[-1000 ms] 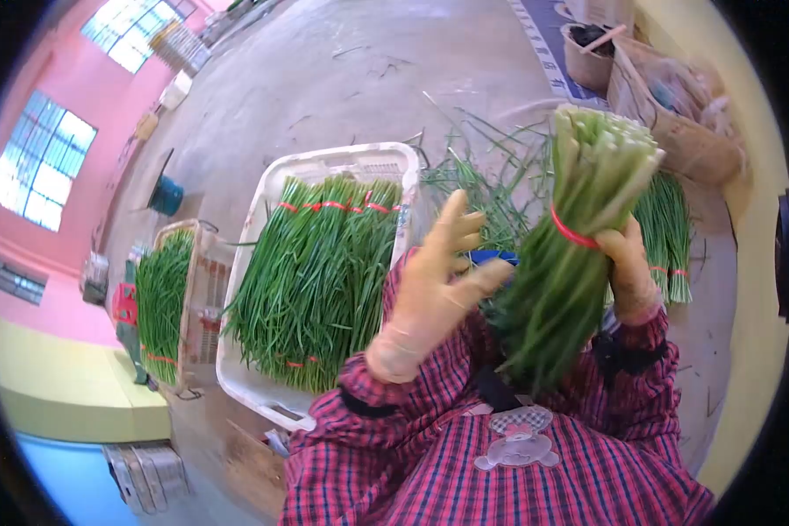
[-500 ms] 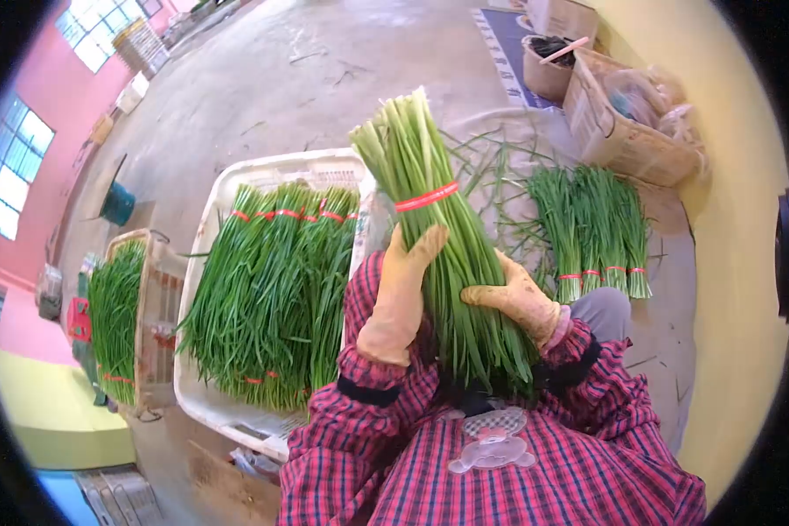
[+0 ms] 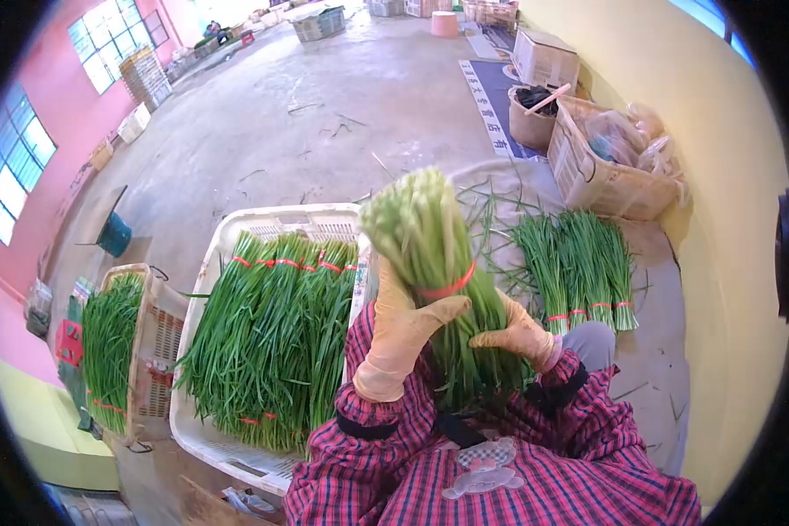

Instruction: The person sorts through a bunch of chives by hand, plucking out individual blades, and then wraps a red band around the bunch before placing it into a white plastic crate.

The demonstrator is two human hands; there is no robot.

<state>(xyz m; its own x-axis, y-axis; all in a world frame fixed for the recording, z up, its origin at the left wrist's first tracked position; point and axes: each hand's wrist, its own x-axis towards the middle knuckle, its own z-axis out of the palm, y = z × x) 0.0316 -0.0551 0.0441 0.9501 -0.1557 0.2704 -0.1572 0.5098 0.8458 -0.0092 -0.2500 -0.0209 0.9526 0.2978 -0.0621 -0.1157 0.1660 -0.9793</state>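
Note:
A thick bunch of garlic chives [image 3: 425, 223], bound by a red band, is held up in front of my chest. Its pale cut ends point up and a little toward me; its leaves hang down. My left hand [image 3: 399, 337], in a pale glove, wraps the left side with the thumb just under the band. Lower on the right side, my gloved right hand [image 3: 515, 335] grips the leaves, its thumb across the front. Some fingers are hidden behind the bunch. To the left, several banded chive bunches [image 3: 280, 342] lie in a white crate [image 3: 228, 458].
On the sheet at right lie several banded bunches [image 3: 579, 263], with loose leaves [image 3: 491, 206] scattered nearby. Behind them stand a crate of plastic bags [image 3: 600, 180] and a bucket [image 3: 532, 127] by the wall. Another crate [image 3: 156, 368] holds chives at far left.
My view has tilted upward, showing more floor. The bunch's cut ends have tipped toward me, blurred by motion. My left hand now sits closer to the red band.

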